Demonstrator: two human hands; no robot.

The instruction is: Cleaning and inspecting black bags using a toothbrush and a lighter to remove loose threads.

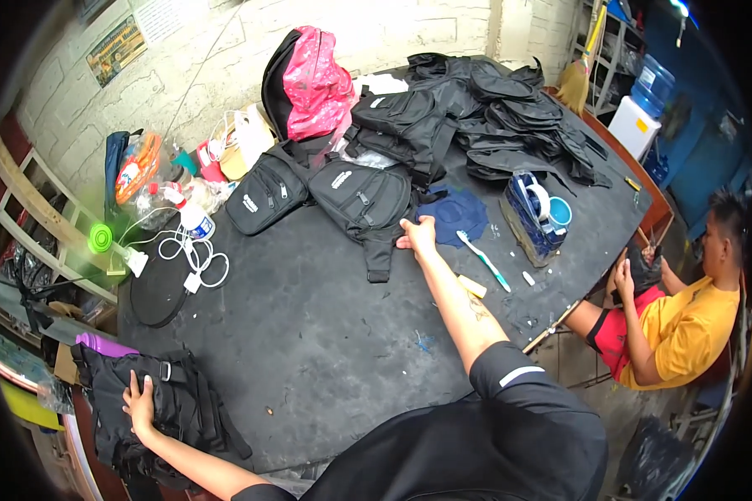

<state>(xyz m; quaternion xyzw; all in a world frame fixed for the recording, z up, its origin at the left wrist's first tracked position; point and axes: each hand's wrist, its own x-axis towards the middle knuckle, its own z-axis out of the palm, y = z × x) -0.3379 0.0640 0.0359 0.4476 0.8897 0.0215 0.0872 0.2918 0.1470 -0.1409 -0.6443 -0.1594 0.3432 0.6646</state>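
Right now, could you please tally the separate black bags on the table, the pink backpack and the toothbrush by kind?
Black waist bags lying flat mid-table: 2
Black bag under the left hand, at the table's near-left edge: 1
Pink backpack: 1
Toothbrush: 1
Total: 5
The heap of black bags at the back cannot be counted.

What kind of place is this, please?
Probably a small bag-making workshop: a heap of black fabric bags on a dark worktable, finished black waist pouches, rough whitewashed brick wall, and a seated co-worker in yellow.
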